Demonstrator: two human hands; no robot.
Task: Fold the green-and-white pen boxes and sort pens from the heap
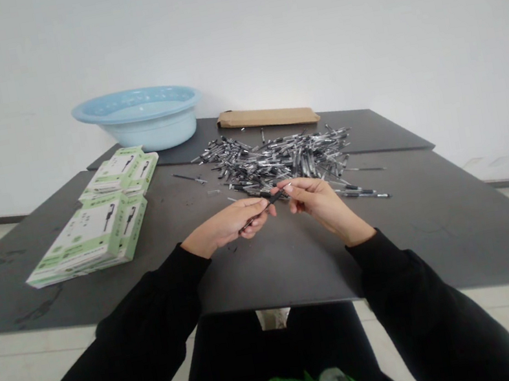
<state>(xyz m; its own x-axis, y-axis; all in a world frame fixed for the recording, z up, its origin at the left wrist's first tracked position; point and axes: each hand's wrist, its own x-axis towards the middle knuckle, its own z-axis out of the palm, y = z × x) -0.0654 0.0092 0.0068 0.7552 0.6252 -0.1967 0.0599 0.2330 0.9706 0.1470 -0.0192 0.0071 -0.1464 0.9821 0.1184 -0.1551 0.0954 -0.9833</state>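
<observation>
Fingers (254,207) of left hand (221,226) and right hand (323,203) hold a dark pen (276,198).

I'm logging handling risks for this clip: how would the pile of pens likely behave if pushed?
The pile of pens would probably spread rather than slide as one, since its pieces lie loose and crossed. Some may roll on the flat table, being slim and seemingly rounded. Each is likely light, given its thin build.

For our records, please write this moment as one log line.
left hand: holds pen | right hand: at pen's right end | pen pile: beyond hands | boxes: left | basin: beyond boxes
</observation>
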